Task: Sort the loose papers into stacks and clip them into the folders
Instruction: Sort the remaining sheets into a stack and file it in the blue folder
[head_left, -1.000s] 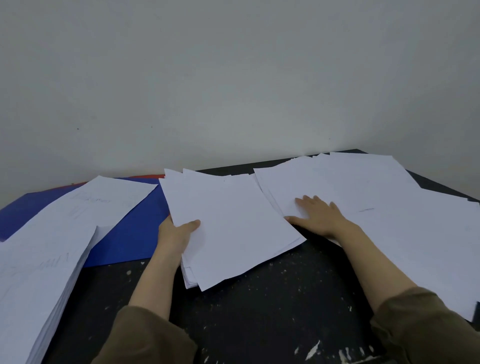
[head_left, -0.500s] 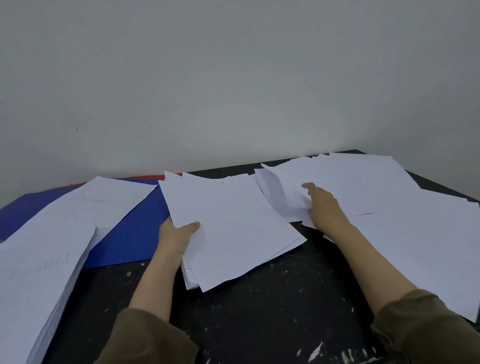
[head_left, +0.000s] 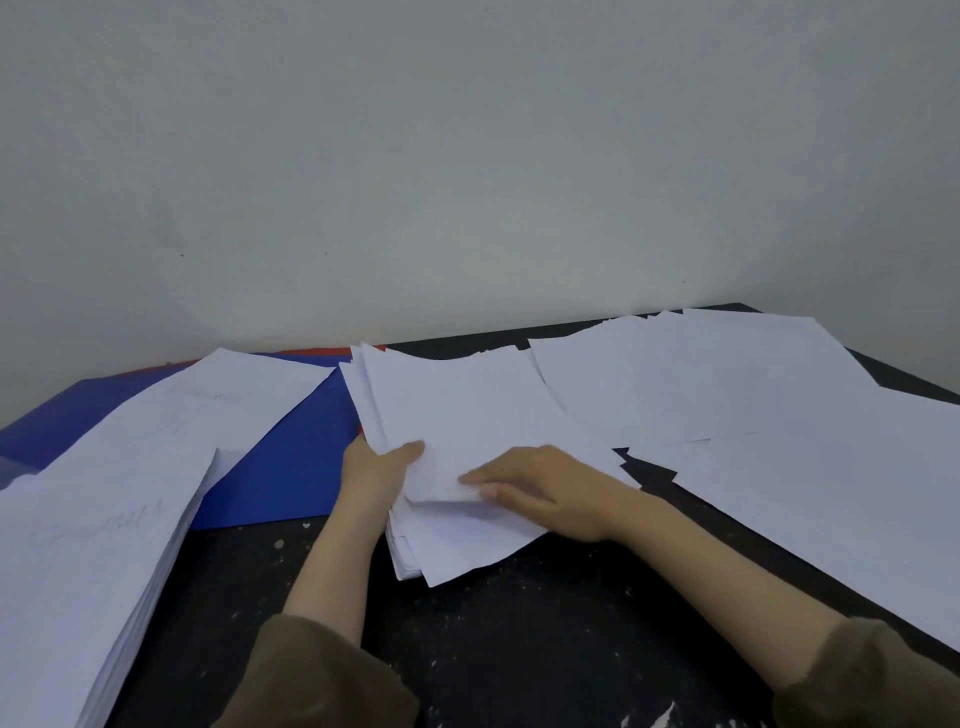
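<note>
A stack of white papers (head_left: 467, 415) lies in the middle of the black table. My left hand (head_left: 376, 470) grips its left edge, thumb on top. My right hand (head_left: 545, 491) lies on the stack's near part, fingers stretched flat leftward over a sheet whose edge lifts slightly under the fingertips. Loose white sheets (head_left: 727, 384) are spread over the right side of the table. A blue folder (head_left: 291, 467) lies flat to the left of the stack, partly covered by papers.
A thick pile of white paper (head_left: 88, 561) with faint writing fills the near left. A further sheet (head_left: 228, 400) lies across the blue folder. A red edge (head_left: 322, 353) shows behind it by the grey wall. The black table (head_left: 519, 639) is paint-flecked.
My right hand left the loose sheets on the right and moved left onto the middle stack, bringing a sheet onto it. My left hand kept its grip on the stack's edge.
</note>
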